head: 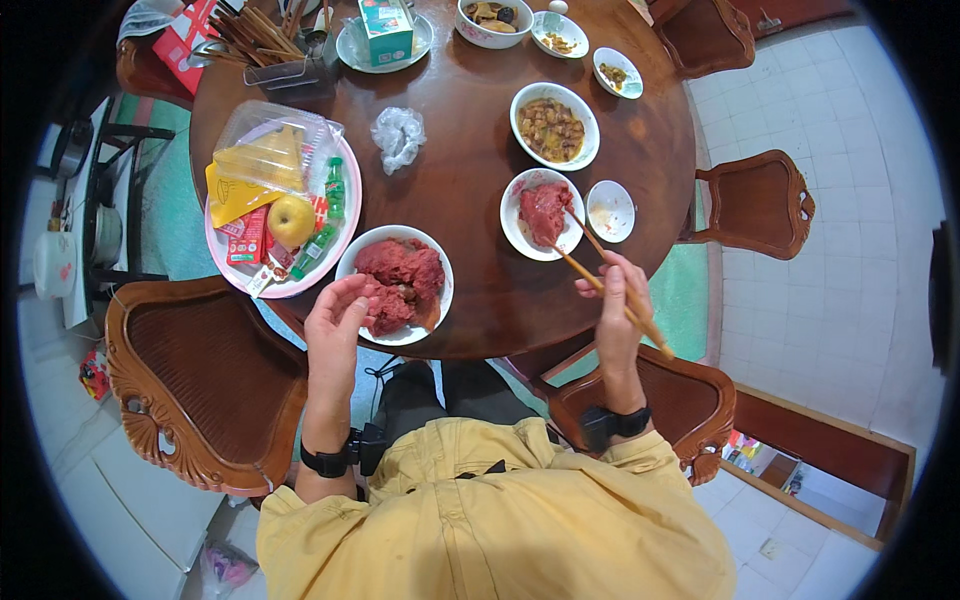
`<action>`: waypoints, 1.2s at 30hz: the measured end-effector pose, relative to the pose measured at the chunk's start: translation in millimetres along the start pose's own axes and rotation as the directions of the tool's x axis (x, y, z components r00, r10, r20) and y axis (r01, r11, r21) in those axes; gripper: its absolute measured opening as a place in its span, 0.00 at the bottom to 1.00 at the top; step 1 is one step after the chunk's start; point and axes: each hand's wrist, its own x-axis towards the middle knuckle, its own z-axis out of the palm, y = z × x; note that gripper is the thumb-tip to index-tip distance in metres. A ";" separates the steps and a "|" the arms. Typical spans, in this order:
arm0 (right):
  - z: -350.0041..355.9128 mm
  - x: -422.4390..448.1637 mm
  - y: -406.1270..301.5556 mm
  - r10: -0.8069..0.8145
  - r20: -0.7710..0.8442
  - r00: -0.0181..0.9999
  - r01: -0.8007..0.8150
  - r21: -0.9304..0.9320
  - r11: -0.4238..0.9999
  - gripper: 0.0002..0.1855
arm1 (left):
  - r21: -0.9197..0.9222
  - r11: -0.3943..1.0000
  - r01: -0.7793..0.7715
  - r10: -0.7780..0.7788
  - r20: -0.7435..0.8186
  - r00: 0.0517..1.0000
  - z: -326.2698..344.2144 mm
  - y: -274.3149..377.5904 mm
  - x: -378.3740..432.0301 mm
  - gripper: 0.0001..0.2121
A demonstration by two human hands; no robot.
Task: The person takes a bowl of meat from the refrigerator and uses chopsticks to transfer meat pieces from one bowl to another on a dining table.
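Note:
My right hand [621, 304] grips a pair of wooden chopsticks [589, 276]. Their tips reach to the red meat [546, 210] in a white bowl [512, 238] with a floral pattern. Over the left edge of a larger white bowl [448, 300] is my left hand [341, 311], its fingers bent and apart with nothing seen in them. That bowl holds lumps of reddish minced or chopped meat [405, 277]. Right beside the smaller meat bowl stands a little white bowl [611, 202] with some pale residue inside. All rest on the round wooden table [472, 217].
A pink-rimmed tray [352, 217] at left bears a yellow apple [291, 220], packets and a clear plastic box [274, 146]. Behind are a crumpled plastic bag [397, 139], a chopstick holder [296, 79] and a bowl of diced food [553, 129]. Carved wooden chairs [217, 375] surround the table.

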 end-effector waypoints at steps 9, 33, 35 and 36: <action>56.8 -9.9 77.7 -0.155 -0.165 0.974 0.126 -0.171 0.977 0.13 | 0.010 1.000 0.015 -0.015 0.036 0.999 18.0 -4.2 2.9 0.13; 29.4 2.7 89.3 0.119 -0.249 0.961 -0.058 0.239 0.969 0.14 | -0.015 0.999 0.043 -0.043 -0.003 0.999 1.7 -11.3 3.7 0.12; 12.9 16.2 90.6 0.337 -0.280 0.899 -0.182 0.461 0.869 0.19 | -0.006 0.999 0.034 -0.034 -0.008 0.999 -0.5 -14.9 2.9 0.12; 3.1 21.2 93.6 0.401 -0.251 0.881 -0.221 0.532 0.817 0.18 | 0.003 1.000 0.024 -0.024 -0.010 1.000 -1.3 -16.7 3.1 0.13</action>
